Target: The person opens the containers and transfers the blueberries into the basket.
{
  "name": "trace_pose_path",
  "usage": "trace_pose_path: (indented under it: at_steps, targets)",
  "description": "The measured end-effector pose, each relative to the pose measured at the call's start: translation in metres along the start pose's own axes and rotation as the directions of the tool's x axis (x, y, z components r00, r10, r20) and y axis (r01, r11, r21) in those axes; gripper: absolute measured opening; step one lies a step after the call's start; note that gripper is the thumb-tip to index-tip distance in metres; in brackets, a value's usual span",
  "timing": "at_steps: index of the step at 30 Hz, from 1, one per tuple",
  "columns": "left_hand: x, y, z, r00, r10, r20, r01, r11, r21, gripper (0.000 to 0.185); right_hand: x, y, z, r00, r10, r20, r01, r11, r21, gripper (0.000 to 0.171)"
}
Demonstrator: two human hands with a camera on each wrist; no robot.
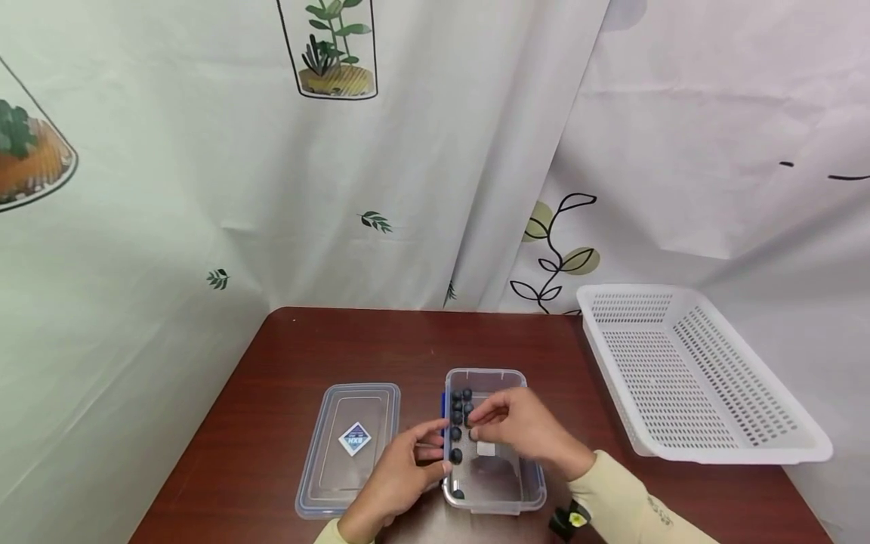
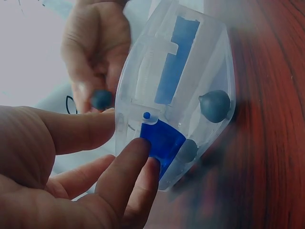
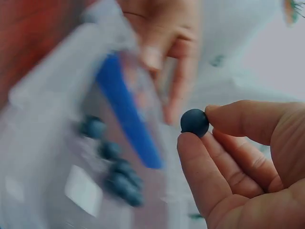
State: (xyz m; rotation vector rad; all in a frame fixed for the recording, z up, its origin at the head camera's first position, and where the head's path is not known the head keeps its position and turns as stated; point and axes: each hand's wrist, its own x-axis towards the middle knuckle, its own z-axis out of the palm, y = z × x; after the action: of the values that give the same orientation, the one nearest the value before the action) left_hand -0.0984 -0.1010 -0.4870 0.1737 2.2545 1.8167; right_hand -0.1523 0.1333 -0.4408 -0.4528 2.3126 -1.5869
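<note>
In the right wrist view, my right hand (image 3: 243, 157) pinches a dark blueberry (image 3: 194, 122) between thumb and finger. The head view shows that right hand (image 1: 522, 425) over a clear plastic box (image 1: 499, 499) with blue latches. Several blueberries (image 1: 456, 434) lie along the box's left side, some in two columns at the far end. Beside the box's left wall is my left hand (image 1: 401, 472), fingers spread and tips against the wall. Up close in the left wrist view, its fingertips touch the blue latch (image 2: 163, 143), and blueberries (image 2: 215, 106) show through the clear plastic.
To the left lies a clear lid (image 1: 326, 468) with a diamond-shaped label, flat on the reddish-brown table (image 1: 224, 453). A white perforated basket (image 1: 666, 378) stands at the right. Behind the table hangs a patterned white curtain (image 1: 421, 166).
</note>
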Motion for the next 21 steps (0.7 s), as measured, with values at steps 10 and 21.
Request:
trace_pose_path:
  at_steps: [10, 21]
  targets:
    - [0.000, -0.001, -0.001, 1.000, -0.025, 0.017, 0.026, 0.999, -0.036, 0.063, -0.034, -0.009, -0.095, 0.964, 0.069, -0.257, 0.010, 0.956, 0.293, 0.027]
    - [0.002, -0.004, -0.003, 0.998, -0.043, 0.042, 0.046, 0.997, -0.070, 0.066, -0.083, 0.045, -0.193, 0.885, 0.230, -0.405, -0.052, 0.913, 0.406, 0.025]
